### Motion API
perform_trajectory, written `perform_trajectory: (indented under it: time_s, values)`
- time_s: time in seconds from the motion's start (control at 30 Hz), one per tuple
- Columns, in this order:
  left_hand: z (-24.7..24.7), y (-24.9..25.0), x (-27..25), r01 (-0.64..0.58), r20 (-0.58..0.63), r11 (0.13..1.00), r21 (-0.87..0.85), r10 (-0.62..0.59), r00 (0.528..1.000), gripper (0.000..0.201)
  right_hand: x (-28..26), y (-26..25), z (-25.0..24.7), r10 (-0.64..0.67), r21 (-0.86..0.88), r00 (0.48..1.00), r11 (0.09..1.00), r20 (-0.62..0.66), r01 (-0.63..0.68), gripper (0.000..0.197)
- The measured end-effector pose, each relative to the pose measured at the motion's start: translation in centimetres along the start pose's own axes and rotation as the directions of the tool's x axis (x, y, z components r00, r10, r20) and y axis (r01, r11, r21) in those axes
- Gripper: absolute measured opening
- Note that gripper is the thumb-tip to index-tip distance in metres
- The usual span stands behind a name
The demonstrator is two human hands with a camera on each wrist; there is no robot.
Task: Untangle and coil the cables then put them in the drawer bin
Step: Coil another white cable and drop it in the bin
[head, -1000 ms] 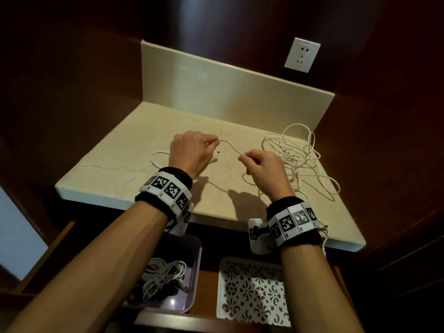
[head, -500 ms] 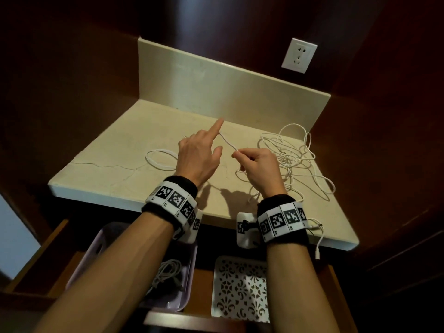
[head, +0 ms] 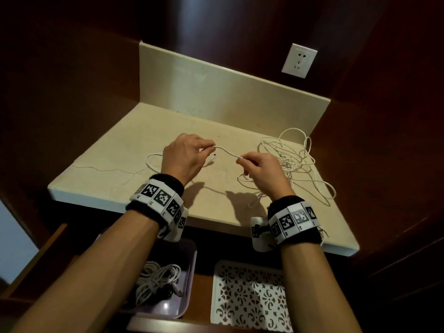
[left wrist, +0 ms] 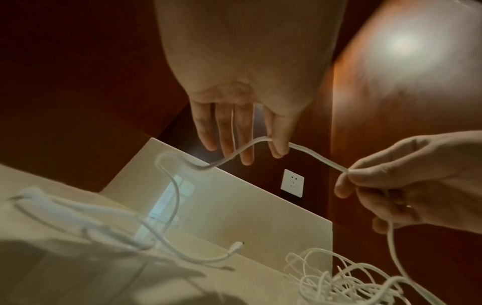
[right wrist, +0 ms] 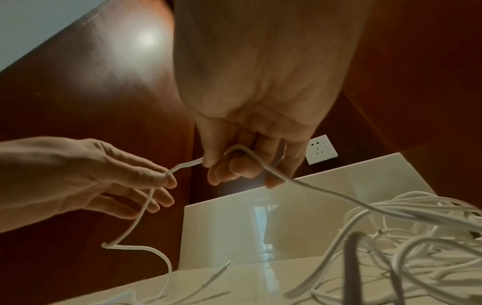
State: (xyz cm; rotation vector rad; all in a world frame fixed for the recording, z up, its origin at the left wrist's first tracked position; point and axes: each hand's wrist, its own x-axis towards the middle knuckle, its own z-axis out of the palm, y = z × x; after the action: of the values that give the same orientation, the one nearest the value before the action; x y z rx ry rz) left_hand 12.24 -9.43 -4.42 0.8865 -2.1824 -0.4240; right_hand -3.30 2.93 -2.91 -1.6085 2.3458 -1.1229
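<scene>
Left hand: my left hand (head: 185, 159) pinches the white charging cable (head: 227, 152) between thumb and forefinger; the other fingers hang loose below, so the slack can loop under them as I coil.

Right hand: my right hand (head: 263, 173) pinches the same cable a short way along, thumb against forefinger, and the remaining fingers curl loosely around the run that drops towards the heap.

Span between: held off the counter in a shallow sag – I judge this keeps the freed length apart from the knot while I feed it across.

Free end: the cable's plug (head: 212, 156) dangles just under my left fingers, above the beige countertop (head: 101, 169), with a loop (head: 152, 162) lying behind my left wrist.

Tangle: the remaining white cables (head: 295, 159) sit heaped at the right rear of the counter, near the backsplash – this cable runs into that pile.

Drawer bin: the lilac bin (head: 189, 258) in the open drawer below already holds coiled cables (head: 156, 282); a white patterned tray (head: 249, 296) lies beside it.

Since half a second ago: my left forefinger was pointing up and away from the cable; now it is back down in a pinch, and both hands sit lower and nearer the counter's front.
</scene>
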Motion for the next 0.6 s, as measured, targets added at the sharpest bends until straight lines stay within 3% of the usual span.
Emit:
perform_trajectory:
  time_s: [0.1,0.23,0.37,0.6]
  values:
    - [0.2,0.7,0.1,0.018,0.000,1.000,0.022,-0.018,1.000,0.024,0.3,-0.1,0.3,-0.003,0.001,1.000,1.000,-0.018,0.003,0.020]
    - [0.2,2.0,0.1,-0.094,0.023,0.995,-0.035,0.094,0.995,0.023,0.5,-0.5,0.3,-0.053,0.028,0.996,0.998,-0.075,0.055,0.021]
    - [-0.1,2.2,0.3,-0.101,0.024,0.995,-0.021,0.101,0.995,0.023,0.5,-0.6,0.3,-0.095,0.032,0.991,0.995,-0.092,0.099,0.018]
    - [-1.1,1.4,0.8,-0.024,-0.139,1.000,-0.002,0.023,0.990,0.023,-0.1,2.9,-0.2,0.009,-0.005,1.000,1.000,-0.008,-0.010,0.020]
